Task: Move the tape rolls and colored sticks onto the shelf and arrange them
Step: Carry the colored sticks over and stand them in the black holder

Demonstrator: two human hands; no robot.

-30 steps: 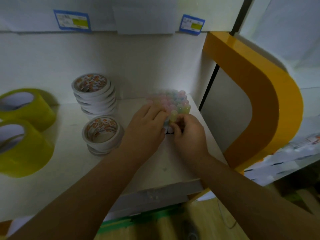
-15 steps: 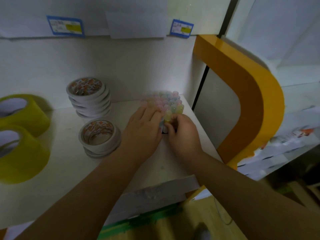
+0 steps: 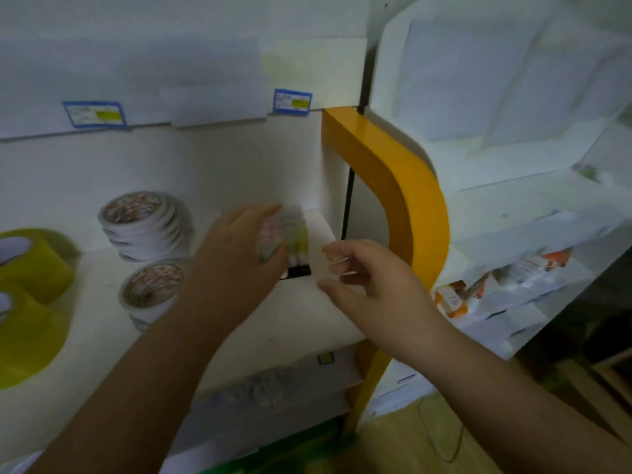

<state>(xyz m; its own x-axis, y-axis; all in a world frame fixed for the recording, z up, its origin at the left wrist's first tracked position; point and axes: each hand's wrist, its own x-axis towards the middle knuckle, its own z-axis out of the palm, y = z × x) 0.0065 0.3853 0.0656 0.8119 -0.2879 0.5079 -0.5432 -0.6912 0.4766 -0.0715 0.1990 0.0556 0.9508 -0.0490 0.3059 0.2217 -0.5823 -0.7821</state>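
Left hand [image 3: 236, 254] is on the bundle of colored sticks [image 3: 290, 234] at frame centre: fingers wrapped over its top and left side, thumb tip pressed on the front. My read is that it's steadying or nudging the bundle toward the shelf's back right corner, so the sticks stay packed while being squared up.

Right hand [image 3: 369, 278] is just right of the bundle, apart from it. Fingers loosely curled, thumb out, nothing held. Looks like it's standing by to catch the right side or has finished its part. Can't tell which.

The sticks are motion-blurred. What reads: pale pastel tops (pink, green, yellow, some blue-white), standing upright and tightly grouped, with a dark band or base [image 3: 297, 271] at the bottom front. Individual count isn't readable.

The bundle stands on the white shelf [image 3: 307, 302], near its right end, beside the orange curved side panel [image 3: 403, 186].

Tape is already on the same shelf:
- 2 stacks of white double-sided tape rolls, the taller one [image 3: 145, 224] at the back and the shorter one [image 3: 152, 290] in front, both left of the left hand.
- 2 big yellow tape rolls at the frame's left edge, 1 behind [image 3: 37, 265] and 1 in front [image 3: 27, 340], partly cropped.

Grouped by type, left to right, so the arrangement looks nearly done; stick alignment is the open item.

Blue price tags [image 3: 95, 114] sit on the shelf edge above.
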